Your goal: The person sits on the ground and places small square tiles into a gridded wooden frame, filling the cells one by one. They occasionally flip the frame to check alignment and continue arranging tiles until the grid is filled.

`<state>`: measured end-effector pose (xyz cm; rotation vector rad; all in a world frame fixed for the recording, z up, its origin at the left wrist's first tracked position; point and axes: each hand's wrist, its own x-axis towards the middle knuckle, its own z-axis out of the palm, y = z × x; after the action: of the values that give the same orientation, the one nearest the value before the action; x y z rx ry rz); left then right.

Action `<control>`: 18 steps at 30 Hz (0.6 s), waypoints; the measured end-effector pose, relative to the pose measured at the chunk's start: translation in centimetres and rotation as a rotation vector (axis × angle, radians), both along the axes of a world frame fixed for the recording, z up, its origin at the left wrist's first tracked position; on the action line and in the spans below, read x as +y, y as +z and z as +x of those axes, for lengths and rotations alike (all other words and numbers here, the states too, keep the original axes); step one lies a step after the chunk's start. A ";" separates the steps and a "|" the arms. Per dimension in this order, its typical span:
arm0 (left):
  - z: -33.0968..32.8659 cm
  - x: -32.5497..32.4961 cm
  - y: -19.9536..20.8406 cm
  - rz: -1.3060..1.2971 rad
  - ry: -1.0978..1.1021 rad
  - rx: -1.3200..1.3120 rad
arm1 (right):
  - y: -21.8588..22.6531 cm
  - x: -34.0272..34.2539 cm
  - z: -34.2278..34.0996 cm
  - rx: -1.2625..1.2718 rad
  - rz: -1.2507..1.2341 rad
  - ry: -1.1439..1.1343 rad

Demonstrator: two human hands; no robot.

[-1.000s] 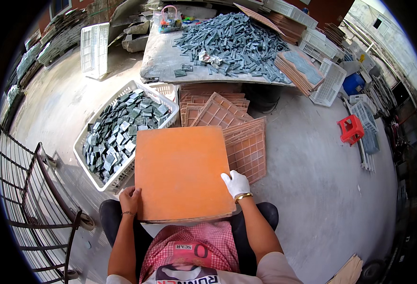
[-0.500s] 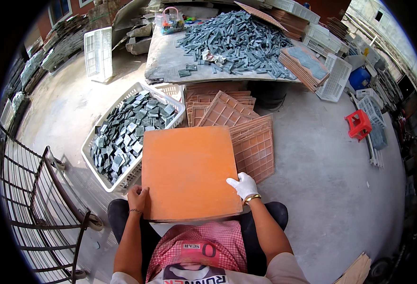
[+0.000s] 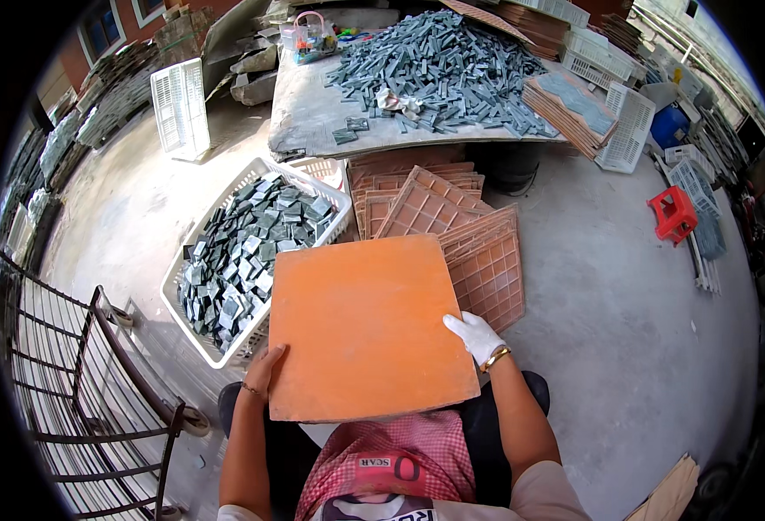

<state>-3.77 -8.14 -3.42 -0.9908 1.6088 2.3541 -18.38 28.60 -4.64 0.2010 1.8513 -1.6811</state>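
Note:
Over my lap is a flat square orange board (image 3: 369, 326), held by its two side edges. My bare left hand (image 3: 263, 372) grips the left edge near the lower corner, its thumb lying along the side and the other fingers hidden under the board. On the opposite edge my white-gloved right hand (image 3: 476, 337) has its thumb on top, with the rest of the fingers underneath. Just beyond the board's left side stands a white plastic basket (image 3: 174, 300) full of dark green-grey stone tiles (image 3: 248, 252). Brown grid-patterned trays (image 3: 491, 273) lean in a stack behind the board's far right corner.
A low table (image 3: 304, 113) ahead carries a heap of narrow grey-green stone strips (image 3: 434, 74) and a small clear basket (image 3: 310, 43). A black metal rack (image 3: 96, 391) stands at left. To the right are a red stool (image 3: 673, 214) and white crates (image 3: 627, 130).
The orange board has tilted slightly, its right side coming nearer to me, with both hands still on its edges. The whole view has shifted a little.

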 end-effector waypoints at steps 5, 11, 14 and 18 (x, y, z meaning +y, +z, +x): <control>-1.2 -1.0 1.3 0.115 -0.186 -0.047 | 2.9 -0.8 -0.6 -0.139 -0.087 0.110; -0.3 0.0 -0.1 0.129 -0.080 0.086 | 3.0 -1.8 0.7 -0.116 -0.131 -0.019; 0.3 0.5 0.9 0.141 -0.030 0.132 | 3.8 -1.5 0.4 0.011 -0.137 -0.028; -0.9 -0.2 5.4 -0.053 -0.060 0.430 | 8.6 -2.0 0.5 0.461 -0.149 -0.018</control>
<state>-4.63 -8.29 1.96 -0.4497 1.8129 2.6227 -17.85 26.61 3.96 -0.2537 2.0320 -1.9917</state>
